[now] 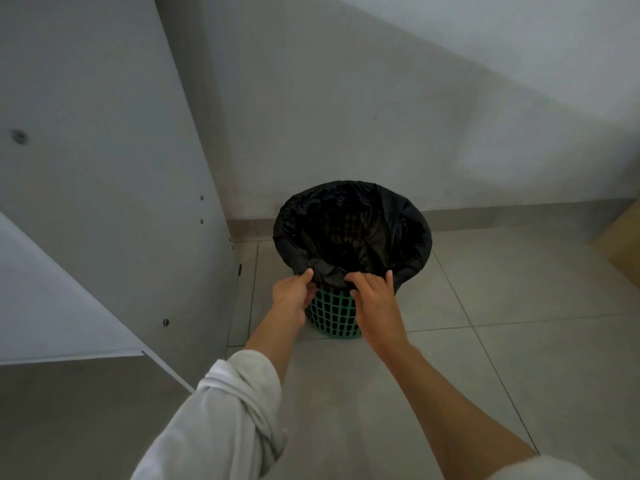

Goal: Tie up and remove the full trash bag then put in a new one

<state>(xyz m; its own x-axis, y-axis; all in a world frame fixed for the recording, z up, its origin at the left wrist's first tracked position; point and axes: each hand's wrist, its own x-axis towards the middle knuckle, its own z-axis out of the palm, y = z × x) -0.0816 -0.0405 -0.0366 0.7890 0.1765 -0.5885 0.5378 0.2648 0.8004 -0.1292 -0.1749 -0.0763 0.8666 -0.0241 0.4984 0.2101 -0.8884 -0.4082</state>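
A green lattice waste basket point(334, 315) stands on the tiled floor near the wall. A black trash bag point(353, 230) lines it, its edge folded over the rim all round. Through the open mouth the basket's lattice shows faintly. My left hand point(294, 294) pinches a bunched fold of the bag at the near rim. My right hand point(375, 299) grips the bag's edge just to the right of that fold, fingers curled over the rim.
A tall grey cabinet side panel point(114, 202) rises at the left, with a white shelf or tabletop point(52, 313) jutting out low beside me. The white wall is close behind the basket. A cardboard box point(623, 240) sits at the far right.
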